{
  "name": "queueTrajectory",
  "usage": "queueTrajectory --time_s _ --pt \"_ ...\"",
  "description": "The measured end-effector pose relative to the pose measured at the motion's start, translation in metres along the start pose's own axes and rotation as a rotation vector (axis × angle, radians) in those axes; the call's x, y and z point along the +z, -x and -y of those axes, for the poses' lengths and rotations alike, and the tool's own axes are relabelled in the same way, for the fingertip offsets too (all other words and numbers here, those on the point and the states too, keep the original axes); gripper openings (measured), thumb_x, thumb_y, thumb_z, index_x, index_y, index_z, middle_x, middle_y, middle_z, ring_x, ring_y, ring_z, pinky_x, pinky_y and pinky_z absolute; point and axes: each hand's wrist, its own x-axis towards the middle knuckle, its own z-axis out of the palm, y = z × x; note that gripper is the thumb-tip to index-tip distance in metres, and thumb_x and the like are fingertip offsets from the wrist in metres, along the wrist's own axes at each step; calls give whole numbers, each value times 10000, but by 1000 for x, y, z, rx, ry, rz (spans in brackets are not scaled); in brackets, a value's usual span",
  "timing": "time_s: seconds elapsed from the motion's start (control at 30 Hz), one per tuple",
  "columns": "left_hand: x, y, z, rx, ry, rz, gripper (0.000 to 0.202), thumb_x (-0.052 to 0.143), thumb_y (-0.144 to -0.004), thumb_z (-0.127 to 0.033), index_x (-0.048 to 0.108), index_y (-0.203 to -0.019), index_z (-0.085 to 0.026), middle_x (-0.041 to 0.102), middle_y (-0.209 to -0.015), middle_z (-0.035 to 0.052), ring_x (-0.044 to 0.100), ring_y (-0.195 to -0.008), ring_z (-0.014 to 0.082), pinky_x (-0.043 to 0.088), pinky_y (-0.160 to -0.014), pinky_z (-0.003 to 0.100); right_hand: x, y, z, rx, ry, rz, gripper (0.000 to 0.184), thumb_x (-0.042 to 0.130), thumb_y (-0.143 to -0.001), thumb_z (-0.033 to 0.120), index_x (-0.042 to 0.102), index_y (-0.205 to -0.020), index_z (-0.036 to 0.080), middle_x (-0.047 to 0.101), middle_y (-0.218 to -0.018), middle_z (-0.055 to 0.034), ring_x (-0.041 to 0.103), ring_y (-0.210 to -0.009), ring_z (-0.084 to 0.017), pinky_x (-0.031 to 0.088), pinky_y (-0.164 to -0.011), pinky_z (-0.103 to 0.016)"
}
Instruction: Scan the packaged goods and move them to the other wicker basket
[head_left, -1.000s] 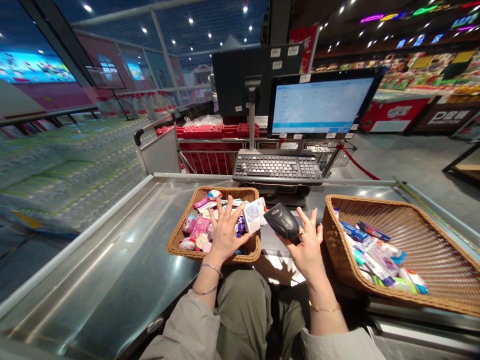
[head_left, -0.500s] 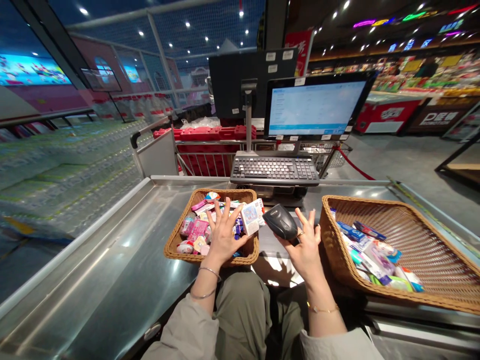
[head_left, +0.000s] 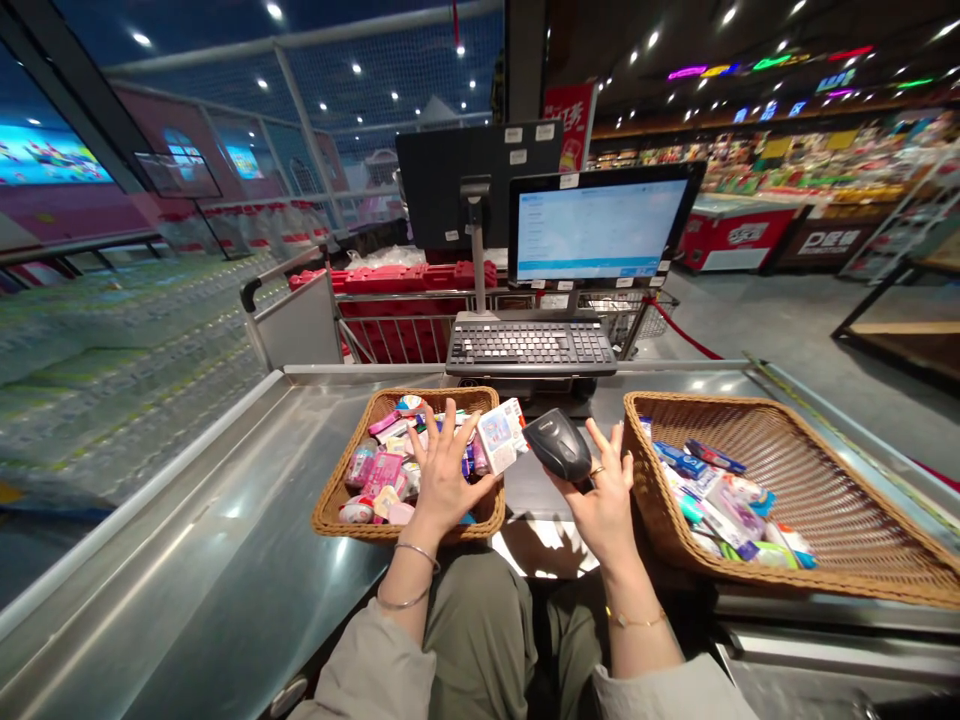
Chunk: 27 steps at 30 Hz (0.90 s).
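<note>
My left hand holds a small white printed box between thumb and fingers, over the right side of the smaller wicker basket. Colourful small packages fill that basket. In my right hand is a black barcode scanner, its head turned left toward the box, with a narrow space between them. Some of my right fingers are spread upward behind the scanner. To the right, the larger wicker basket contains several packets and boxes gathered at its left end.
A black keyboard stands behind the hands, below a lit monitor. The metal counter extends left of the smaller basket. Beyond it are stacked bottle packs and a metal cart.
The whole view has shifted slightly, so the counter and baskets sit a little further left. Both hands keep nearly the same pose, still holding the box and the scanner.
</note>
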Motion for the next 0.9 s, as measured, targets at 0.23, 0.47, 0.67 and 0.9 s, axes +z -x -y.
queueTrajectory --time_s 0.23,0.47,0.67,0.9 --pt "2 -10 -12 24 1 -22 844 809 -788 -331 414 -1529 -240 207 -1682 158 -55 -1557 392 -6 -1214 710 -4 -3 -4 -8 -2 -43 302 650 -884 478 692 -1042 223 452 -1572 -133 149 -1561 -404 126 -1143 -799" --pt "6 -21 -22 38 -10 -6 884 827 -764 -324 401 -1534 -235 192 -1688 153 -52 -1559 397 -23 -1214 707 -11 -6 -7 11 -3 -94 289 640 -890 466 703 -1023 217 476 -1553 -146 158 -1561 -397 144 -1150 -784" --pt "12 -30 -31 25 -10 14 913 816 -763 -342 371 -1554 -251 179 -1692 144 -31 -1563 404 -16 -1208 713 -16 -7 -7 35 5 -127 294 625 -896 460 705 -999 196 476 -1549 -158 162 -1561 -391 120 -1168 -764" --pt "18 -35 -37 31 -23 -4 926 817 -755 -357 368 -1558 -254 214 -1685 144 -11 -1562 415 -27 -1197 729 -16 -11 -12 54 67 -180 386 620 -877 542 699 -1015 190 473 -1544 -169 165 -1560 -391 130 -1190 -710"
